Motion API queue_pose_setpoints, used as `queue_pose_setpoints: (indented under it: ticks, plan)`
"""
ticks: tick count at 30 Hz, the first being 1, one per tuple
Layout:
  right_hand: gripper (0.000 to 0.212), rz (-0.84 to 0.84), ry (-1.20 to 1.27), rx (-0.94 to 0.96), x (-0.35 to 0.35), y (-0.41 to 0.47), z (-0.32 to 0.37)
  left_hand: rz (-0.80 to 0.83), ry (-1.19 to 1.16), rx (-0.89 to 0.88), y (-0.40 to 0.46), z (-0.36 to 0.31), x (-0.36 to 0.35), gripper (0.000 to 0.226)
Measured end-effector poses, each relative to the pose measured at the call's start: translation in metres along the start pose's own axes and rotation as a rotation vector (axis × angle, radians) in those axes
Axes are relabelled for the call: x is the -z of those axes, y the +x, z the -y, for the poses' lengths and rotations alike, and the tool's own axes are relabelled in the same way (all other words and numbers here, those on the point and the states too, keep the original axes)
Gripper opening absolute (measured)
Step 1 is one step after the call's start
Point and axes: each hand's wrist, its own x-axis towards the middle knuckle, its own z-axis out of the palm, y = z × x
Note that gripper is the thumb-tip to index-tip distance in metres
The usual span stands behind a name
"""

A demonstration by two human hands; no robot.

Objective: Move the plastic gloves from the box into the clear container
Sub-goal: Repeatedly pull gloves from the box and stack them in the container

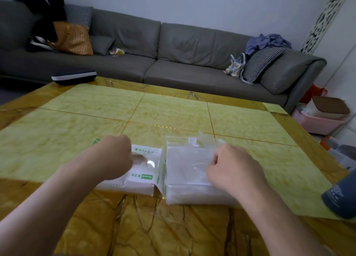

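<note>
Yellow marble tabletop (173, 113) before a grey sofa (173, 49): glove box (143, 171) touching clear container (189, 171). Left hand (113, 159), fingers curled, at the box opening; right hand (234, 167) pinches plastic gloves (198, 165) over the container.

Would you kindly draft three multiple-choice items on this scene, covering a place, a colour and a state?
1. Where does the clear container sit relative to the glove box?
A. behind it
B. on its right
C. on top of it

2. What colour is the box's printing?
A. green
B. red
C. blue

3. What is the left hand doing?
A. lying flat on the table
B. hanging off the table edge
C. resting curled on the box's opening

Answers: 1 B, the container stands against the box's right side. 2 A, the logo and stripes are green on white. 3 C, its fingers are curled at the box's oval cut-out.
</note>
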Motion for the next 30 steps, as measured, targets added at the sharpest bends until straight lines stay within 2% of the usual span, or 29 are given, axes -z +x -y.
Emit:
queue_pose_setpoints:
  ticks: [3,7,9,12,14,16,19,24,27,30]
  plan:
    - [0.016,-0.051,0.058,0.008,-0.004,0.001,0.0,0.091,0.066,-0.061,-0.001,0.01,-0.01,0.026]
    - [0.019,-0.219,0.209,0.033,-0.005,0.002,0.002,0.229,0.094,-0.13,-0.007,0.012,-0.013,0.049]
    - [0.023,-0.263,0.244,0.051,-0.008,0.0,0.004,0.243,0.125,-0.147,-0.005,0.011,-0.017,0.046]
    - [0.025,-0.302,0.216,0.152,-0.016,-0.004,0.013,0.212,0.128,-0.085,-0.001,0.01,-0.021,0.028]
    - [0.021,-0.327,0.226,0.306,-0.02,-0.01,0.025,0.216,0.065,-0.056,-0.001,0.005,-0.02,0.036]
    - [0.013,-0.293,0.236,0.505,-0.025,-0.021,0.043,0.181,-0.023,-0.035,-0.004,0.001,-0.019,0.037]
    - [0.031,-0.165,0.126,0.729,-0.039,-0.033,0.066,0.058,-0.156,-0.006,-0.005,0.0,-0.017,0.038]
    - [0.039,-0.027,-0.084,0.751,-0.056,-0.04,0.08,-0.161,-0.188,-0.013,0.007,0.017,-0.019,0.021]
    - [0.037,-0.028,-0.067,0.755,-0.054,-0.04,0.078,-0.153,-0.097,0.014,0.007,0.016,-0.019,0.016]
    - [0.037,-0.028,-0.064,0.765,-0.054,-0.041,0.078,-0.097,-0.009,0.05,0.015,0.014,-0.024,0.027]
